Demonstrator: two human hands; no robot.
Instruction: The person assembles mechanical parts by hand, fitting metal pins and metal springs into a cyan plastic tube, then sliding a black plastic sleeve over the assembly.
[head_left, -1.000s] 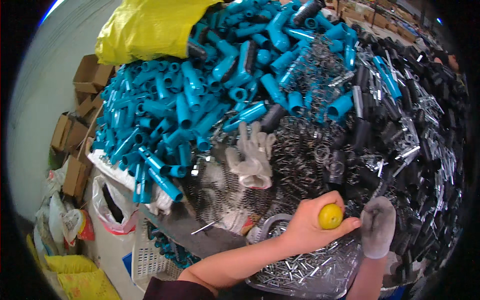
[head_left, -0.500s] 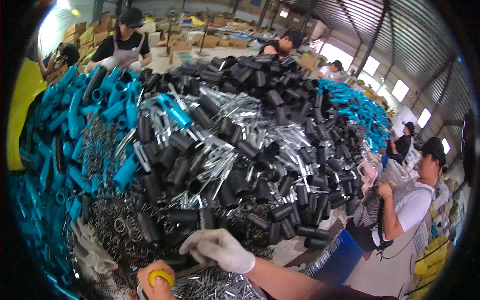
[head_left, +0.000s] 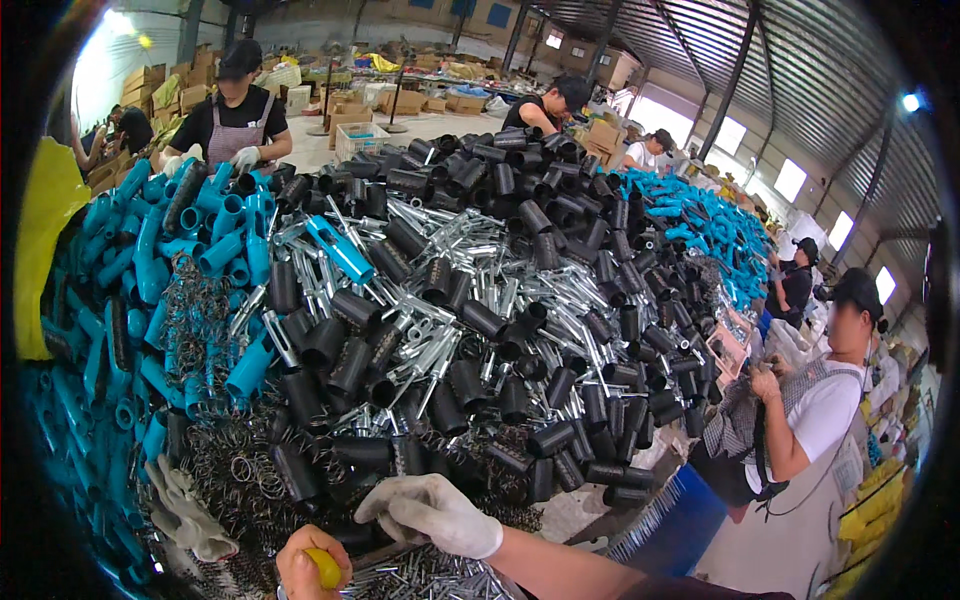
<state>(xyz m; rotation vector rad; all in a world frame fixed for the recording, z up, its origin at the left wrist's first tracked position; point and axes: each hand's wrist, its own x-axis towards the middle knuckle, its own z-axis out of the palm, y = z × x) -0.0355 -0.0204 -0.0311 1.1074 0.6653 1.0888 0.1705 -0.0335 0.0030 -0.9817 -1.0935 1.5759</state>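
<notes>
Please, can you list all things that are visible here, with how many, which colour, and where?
black plastic tubes: many, black, middle heap
blue plastic tubes: many, blue, left; more far right
silver metal rods: many, silver, among the black tubes
dark wire springs: many, dark, lower left
spare grey glove: one, grey, lower left
other workers: several, around the table
left hand: bare, holds yellow round object
right hand: white glove, on the tubes
</notes>
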